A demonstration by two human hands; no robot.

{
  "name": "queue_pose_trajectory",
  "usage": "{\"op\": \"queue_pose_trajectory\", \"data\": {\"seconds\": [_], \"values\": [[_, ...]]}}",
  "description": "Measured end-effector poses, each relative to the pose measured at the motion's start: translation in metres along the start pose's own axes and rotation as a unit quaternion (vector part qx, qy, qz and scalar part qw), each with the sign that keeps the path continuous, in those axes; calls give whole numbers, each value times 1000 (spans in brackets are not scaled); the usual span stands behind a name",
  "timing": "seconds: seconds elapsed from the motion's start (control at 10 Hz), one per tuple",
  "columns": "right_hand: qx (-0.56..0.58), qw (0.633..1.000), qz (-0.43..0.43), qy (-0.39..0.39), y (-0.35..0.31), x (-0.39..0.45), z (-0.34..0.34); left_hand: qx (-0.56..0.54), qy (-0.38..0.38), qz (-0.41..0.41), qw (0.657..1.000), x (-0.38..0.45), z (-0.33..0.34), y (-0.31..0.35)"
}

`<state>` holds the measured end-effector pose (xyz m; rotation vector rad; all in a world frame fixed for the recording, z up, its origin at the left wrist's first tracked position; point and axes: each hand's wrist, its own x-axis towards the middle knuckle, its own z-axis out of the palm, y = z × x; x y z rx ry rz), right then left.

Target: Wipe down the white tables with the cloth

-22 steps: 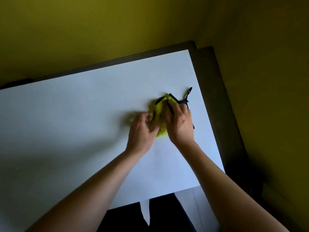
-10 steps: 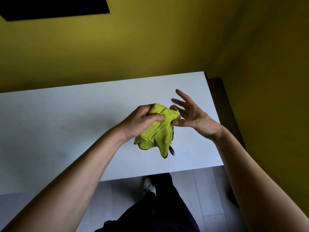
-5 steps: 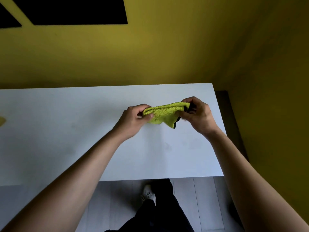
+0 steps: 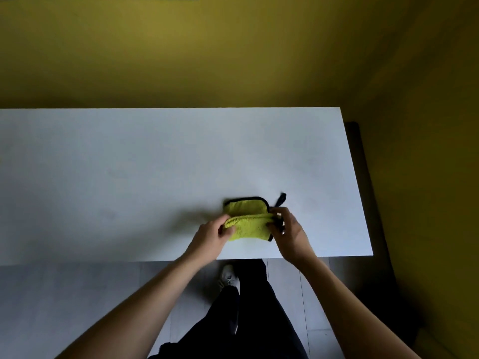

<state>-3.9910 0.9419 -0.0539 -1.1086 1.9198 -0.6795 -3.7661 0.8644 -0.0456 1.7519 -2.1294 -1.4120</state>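
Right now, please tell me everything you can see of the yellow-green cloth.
The cloth is yellow-green, looks like fluffy terry, and has black edging with a small black loop at its far right corner. It lies folded on the white table, near the front edge towards the right. The left hand pinches its left end and the right hand its right end, along a raised fold.

Fuzzy terry cloth [image 4: 247,225], matt smooth table [image 4: 129,164]
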Motion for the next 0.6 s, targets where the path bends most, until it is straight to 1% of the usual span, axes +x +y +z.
{"op": "queue_pose_trajectory", "data": {"seconds": [0.1,0.2,0.3,0.4,0.5,0.6], "values": [[17,997,-12,69,-9,19,-1,14,60,-13,998,22,-3,14],[-48,993,-2,108,-16,40,5,21,102,-40,994,41,-2,17],[-237,958,-63,146,-15,47,18,89,169,28,981,43,1,17],[-311,931,-164,98,-3,32,28,209,136,163,955,33,10,9],[-318,935,-151,45,10,16,35,275,22,174,945,23,23,-3],[-309,940,-137,41,-1,22,32,284,-15,132,950,21,19,3]]}}
